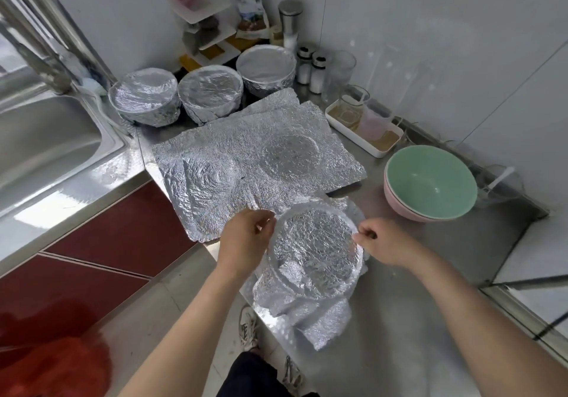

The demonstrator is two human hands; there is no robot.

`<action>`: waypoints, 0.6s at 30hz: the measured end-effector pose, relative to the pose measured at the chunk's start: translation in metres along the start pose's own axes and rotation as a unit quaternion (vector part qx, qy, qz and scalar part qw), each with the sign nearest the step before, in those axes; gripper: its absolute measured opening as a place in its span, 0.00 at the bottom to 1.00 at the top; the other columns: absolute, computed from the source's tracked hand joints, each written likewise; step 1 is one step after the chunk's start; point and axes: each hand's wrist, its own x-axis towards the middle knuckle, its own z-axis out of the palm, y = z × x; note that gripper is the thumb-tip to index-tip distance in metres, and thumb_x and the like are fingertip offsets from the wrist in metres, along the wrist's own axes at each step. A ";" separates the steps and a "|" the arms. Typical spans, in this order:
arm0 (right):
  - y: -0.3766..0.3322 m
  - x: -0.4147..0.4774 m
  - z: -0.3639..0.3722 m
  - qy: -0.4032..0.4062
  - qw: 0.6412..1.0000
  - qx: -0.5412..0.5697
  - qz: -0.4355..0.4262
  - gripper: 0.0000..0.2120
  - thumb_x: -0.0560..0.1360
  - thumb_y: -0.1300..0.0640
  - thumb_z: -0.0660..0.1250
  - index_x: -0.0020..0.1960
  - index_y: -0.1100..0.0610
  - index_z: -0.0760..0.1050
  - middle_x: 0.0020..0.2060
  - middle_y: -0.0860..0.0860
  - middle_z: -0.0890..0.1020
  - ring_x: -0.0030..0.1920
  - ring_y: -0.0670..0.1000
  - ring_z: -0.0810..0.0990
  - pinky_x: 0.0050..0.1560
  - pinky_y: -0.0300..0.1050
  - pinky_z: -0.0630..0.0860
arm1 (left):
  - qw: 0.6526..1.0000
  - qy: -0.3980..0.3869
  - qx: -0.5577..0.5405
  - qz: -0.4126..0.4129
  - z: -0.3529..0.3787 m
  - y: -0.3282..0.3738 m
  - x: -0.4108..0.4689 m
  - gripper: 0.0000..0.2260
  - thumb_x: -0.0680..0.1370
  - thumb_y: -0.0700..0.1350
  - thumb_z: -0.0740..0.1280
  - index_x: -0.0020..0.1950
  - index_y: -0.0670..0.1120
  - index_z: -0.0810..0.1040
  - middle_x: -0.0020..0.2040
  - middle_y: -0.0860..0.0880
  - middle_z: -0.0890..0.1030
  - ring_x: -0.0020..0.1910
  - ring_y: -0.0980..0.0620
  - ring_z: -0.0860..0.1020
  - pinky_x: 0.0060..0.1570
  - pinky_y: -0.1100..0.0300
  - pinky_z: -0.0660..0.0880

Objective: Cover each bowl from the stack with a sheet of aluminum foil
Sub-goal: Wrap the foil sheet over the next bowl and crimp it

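Foil sheet [313, 249] hides bowl beneath; left hand [244, 238], right hand [385, 243] pinch its edges.

We can read no text with any certainty here. The printed bag [249, 9] standing against the back wall carries coloured pictures and what may be lettering, but it is too blurred for us to make out a single word or brand. Dark marks on the side of the shoe [248, 330], seen on the floor just past the worktop [415, 304] edge, look to us like letters, yet we cannot tell which.
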 end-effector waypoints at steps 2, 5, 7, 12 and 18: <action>-0.003 0.000 0.001 0.033 0.999 -0.005 0.015 0.17 0.77 0.52 0.66 0.32 0.55 0.66 0.27 0.49 0.68 0.30 0.48 0.65 0.34 0.45 0.63 | 1.000 -0.003 0.019 0.003 0.005 0.001 -0.006 0.09 0.79 0.45 0.67 0.57 0.48 0.83 0.47 0.50 0.81 0.42 0.52 0.78 0.47 0.55 0.77; -0.007 -0.007 0.006 0.101 0.994 0.007 0.036 0.16 0.75 0.51 0.68 0.33 0.60 0.74 0.27 0.49 0.73 0.30 0.50 0.70 0.35 0.45 0.67 | 1.000 0.016 0.020 -0.001 0.008 0.003 -0.010 0.08 0.79 0.46 0.68 0.56 0.47 0.84 0.45 0.50 0.80 0.40 0.51 0.77 0.44 0.55 0.75; -0.011 -0.014 0.011 0.147 0.988 0.018 0.043 0.14 0.75 0.52 0.69 0.36 0.60 0.77 0.29 0.50 0.78 0.33 0.51 0.75 0.37 0.45 0.70 | 0.999 0.024 0.033 -0.011 0.008 0.006 -0.012 0.07 0.79 0.46 0.68 0.52 0.48 0.84 0.44 0.50 0.80 0.39 0.51 0.77 0.42 0.56 0.74; -0.016 -0.019 0.027 0.219 0.973 0.009 0.077 0.11 0.76 0.52 0.68 0.37 0.57 0.78 0.32 0.48 0.79 0.37 0.53 0.78 0.38 0.44 0.68 | 0.997 0.004 0.070 -0.038 0.009 0.017 -0.010 0.11 0.79 0.44 0.66 0.38 0.47 0.82 0.32 0.51 0.81 0.31 0.52 0.76 0.34 0.61 0.71; -0.024 -0.020 0.026 0.212 0.971 -0.065 0.090 0.12 0.76 0.52 0.65 0.36 0.56 0.76 0.34 0.51 0.81 0.39 0.55 0.79 0.39 0.47 0.75 | 0.996 -0.007 0.083 -0.039 0.008 0.018 -0.004 0.09 0.78 0.43 0.66 0.44 0.48 0.85 0.39 0.51 0.84 0.35 0.53 0.79 0.40 0.59 0.78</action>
